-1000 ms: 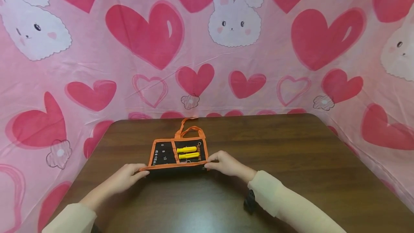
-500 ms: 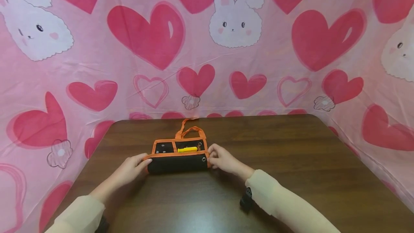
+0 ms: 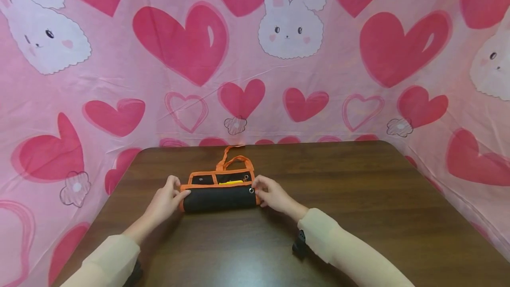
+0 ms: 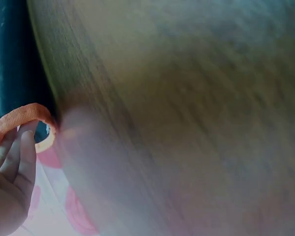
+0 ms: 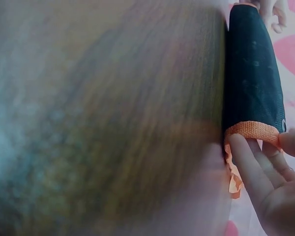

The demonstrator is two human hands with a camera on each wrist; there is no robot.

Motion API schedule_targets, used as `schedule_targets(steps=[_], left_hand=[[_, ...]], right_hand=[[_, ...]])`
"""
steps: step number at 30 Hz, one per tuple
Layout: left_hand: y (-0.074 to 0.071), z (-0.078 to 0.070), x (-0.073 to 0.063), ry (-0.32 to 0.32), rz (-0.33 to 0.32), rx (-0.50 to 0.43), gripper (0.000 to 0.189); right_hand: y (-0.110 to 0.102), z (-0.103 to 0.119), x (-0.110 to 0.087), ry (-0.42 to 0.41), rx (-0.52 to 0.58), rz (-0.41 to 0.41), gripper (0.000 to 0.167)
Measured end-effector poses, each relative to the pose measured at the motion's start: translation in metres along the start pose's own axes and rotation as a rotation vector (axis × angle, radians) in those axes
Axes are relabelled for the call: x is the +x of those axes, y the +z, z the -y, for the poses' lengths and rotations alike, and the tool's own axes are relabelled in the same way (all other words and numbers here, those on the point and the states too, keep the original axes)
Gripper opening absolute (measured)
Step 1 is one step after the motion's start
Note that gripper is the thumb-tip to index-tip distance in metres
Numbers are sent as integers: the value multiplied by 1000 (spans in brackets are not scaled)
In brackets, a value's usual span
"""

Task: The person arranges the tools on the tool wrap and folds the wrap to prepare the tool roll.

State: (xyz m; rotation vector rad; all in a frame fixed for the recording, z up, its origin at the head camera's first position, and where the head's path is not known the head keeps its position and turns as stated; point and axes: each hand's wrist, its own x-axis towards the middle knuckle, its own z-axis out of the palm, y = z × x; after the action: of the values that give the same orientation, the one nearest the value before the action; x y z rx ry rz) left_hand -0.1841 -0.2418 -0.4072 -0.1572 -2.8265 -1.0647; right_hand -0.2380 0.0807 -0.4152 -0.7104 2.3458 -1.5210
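A black tool roll (image 3: 221, 199) with orange trim lies toward the back of the table, its near part curled over into a thick tube. My left hand (image 3: 162, 200) pinches the tube's left end between thumb and fingers. At the other end my right hand (image 3: 275, 194) holds the orange-edged corner near a metal eyelet (image 3: 251, 191). In the right wrist view the thumb presses the orange edging (image 5: 253, 130) and the fingers lie at the tube's open end. Above the fold a sliver of a yellow handle (image 3: 236, 182) shows; the other yellow handle is hidden.
Orange straps (image 3: 235, 159) trail from the tool roll's far edge toward the table's back edge. The dark wooden table (image 3: 338, 189) is backed by a pink heart-patterned cloth (image 3: 334, 65). A black wrist device (image 3: 299, 245) hangs under the right sleeve.
Both hands have brought the near flap up and over, away from the person. It now covers the lower yellow handle and most of the upper one and the printed numbers.
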Motion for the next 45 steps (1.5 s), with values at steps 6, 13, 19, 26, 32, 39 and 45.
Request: schedule_targets(steps=[6,13,19,26,32,39,45], left_hand=[[2,2,0,44,-42,18,16],[-3,4,-4,-2,57,-24,29],[-8,10,-8,50,206,-79,60],[-7,17,-9,166,266,-34,62],[-5,17,-8,227,222,113,48],[-10,7,-4,275,190,186,28],[-15,3,4,269,162,123,7]], right_hand=[[0,0,2,4,-6,37,13],[-1,-2,0,-23,-154,124,33],[-1,-5,1,-59,-269,135,43],[-1,-4,0,-79,-349,153,46],[2,-1,1,-109,-401,124,38],[-1,3,3,-134,-457,46,25],[-9,5,7,-116,-411,-9,15]])
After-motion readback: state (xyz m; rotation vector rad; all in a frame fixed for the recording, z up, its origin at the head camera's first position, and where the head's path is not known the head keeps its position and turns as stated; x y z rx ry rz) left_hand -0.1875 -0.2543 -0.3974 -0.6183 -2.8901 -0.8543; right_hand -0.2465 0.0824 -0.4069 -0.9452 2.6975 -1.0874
